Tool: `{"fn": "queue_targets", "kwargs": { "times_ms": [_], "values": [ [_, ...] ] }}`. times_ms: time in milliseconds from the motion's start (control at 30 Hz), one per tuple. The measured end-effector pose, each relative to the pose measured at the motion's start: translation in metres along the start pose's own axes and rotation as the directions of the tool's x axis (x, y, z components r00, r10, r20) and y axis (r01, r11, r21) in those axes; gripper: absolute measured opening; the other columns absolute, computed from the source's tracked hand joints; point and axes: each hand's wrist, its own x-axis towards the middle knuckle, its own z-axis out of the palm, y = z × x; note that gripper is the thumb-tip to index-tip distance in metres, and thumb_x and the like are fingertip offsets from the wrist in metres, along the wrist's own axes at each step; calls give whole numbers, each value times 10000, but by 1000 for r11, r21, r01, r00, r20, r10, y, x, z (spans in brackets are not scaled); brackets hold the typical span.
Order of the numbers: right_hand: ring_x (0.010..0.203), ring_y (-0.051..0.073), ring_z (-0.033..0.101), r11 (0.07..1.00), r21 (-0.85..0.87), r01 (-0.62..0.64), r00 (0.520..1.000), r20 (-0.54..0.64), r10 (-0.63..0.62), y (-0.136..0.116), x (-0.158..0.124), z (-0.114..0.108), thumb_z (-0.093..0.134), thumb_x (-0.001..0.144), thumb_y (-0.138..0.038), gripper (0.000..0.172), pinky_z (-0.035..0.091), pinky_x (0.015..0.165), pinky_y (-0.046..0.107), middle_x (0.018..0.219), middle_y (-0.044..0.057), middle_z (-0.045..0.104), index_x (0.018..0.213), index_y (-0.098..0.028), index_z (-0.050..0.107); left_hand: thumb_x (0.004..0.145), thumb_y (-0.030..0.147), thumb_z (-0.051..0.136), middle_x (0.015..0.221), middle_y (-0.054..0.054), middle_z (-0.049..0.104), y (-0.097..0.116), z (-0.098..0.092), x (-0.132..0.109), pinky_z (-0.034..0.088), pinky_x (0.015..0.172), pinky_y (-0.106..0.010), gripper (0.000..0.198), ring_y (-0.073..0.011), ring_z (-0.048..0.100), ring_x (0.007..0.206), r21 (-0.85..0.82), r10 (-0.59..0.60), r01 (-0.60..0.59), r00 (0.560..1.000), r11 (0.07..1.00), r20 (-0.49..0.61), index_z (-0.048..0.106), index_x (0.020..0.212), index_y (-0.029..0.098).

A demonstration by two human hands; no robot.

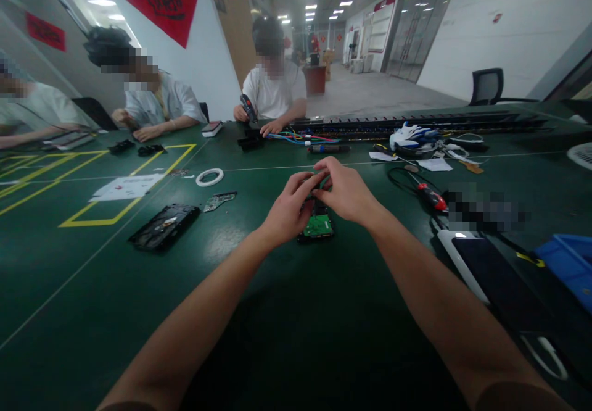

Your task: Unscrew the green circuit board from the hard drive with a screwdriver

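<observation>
A hard drive [319,227] with a green circuit board lies on the table in front of me, its far part covered by my hands. My left hand [292,207] is closed over the drive's left side, fingertips drawn together. From the other side my right hand [346,194] meets it, thumb and fingers bent in a pinch above the board. A small dark piece shows between the fingertips, too hidden to name. To the left lie a black drive casing [164,227] and a loose circuit board [220,201].
A white tape roll [209,178] and a paper sheet [127,187] lie on the left. On the right are a red screwdriver [431,196], gloves [413,136], a white-edged device [490,275] and a blue bin [567,266]. Across the table, a person [277,93] holds a power tool.
</observation>
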Motion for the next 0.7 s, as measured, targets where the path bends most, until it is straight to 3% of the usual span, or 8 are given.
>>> {"fn": "queue_targets", "kwargs": {
  "times_ms": [167, 233, 300, 400, 500, 600, 700],
  "values": [
    [937, 245, 713, 996, -49, -80, 997, 7, 81, -5, -20, -5, 692, 876, -194, 574, 563, 867, 400, 1226, 140, 705, 1412, -149, 491, 1014, 84, 521, 1414, -133, 571, -2, 3, -2, 518, 1120, -443, 538, -227, 574, 1308, -14, 5, -6, 999, 1000, -32, 478, 1531, 227],
    [1092, 315, 688, 967, -219, -130, 991, -6, 132, -8, -40, -11, 657, 915, -239, 559, 556, 936, 462, 1350, 203, 628, 1439, -133, 495, 1027, 97, 513, 1391, -125, 593, -2, 1, -1, 537, 1094, -422, 495, -215, 592, 1281, -7, -11, 10, 999, 1000, -53, 511, 1505, 226],
    [1204, 410, 636, 882, -430, -191, 975, 22, 222, -9, -66, -21, 652, 929, -306, 593, 543, 958, 542, 1388, 247, 579, 1471, -129, 492, 1042, 115, 503, 1382, -115, 605, -2, -1, 0, 524, 1110, -431, 456, -209, 602, 1272, 10, -6, 7, 998, 1000, -56, 535, 1481, 232],
    [1234, 490, 603, 708, -635, -309, 928, -39, 371, 0, -111, -40, 591, 961, -433, 611, 530, 932, 620, 1429, 294, 522, 1484, -132, 493, 1045, 137, 514, 1330, -102, 623, -4, -2, 1, 552, 1059, -417, 414, -207, 623, 1219, 37, -18, 21, 998, 999, -67, 570, 1442, 241],
    [1231, 537, 594, 538, -693, -481, 838, -182, 514, 22, -152, -59, 480, 986, -548, 635, 502, 926, 681, 1434, 331, 488, 1459, -125, 515, 1043, 186, 556, 1259, -90, 625, -7, -1, 0, 575, 988, -391, 408, -194, 636, 1121, 76, -41, 46, 997, 996, -68, 569, 1445, 256],
    [1188, 560, 609, 483, -639, -598, 754, -244, 611, 47, -182, -72, 358, 978, -681, 755, 520, 858, 691, 1405, 362, 483, 1456, -122, 528, 1040, 252, 591, 1211, -83, 610, -11, 0, 0, 579, 944, -369, 399, -188, 629, 1075, 102, -43, 50, 996, 994, -72, 575, 1439, 263],
    [1129, 554, 641, 478, -593, -648, 712, -247, 658, 67, -199, -75, 330, 936, -768, 825, 535, 812, 694, 1397, 351, 495, 1435, -154, 566, 1032, 278, 612, 1183, -82, 592, -14, 0, 0, 579, 914, -352, 396, -181, 621, 1042, 111, -25, 34, 996, 993, -81, 587, 1426, 243]
  ]
}}
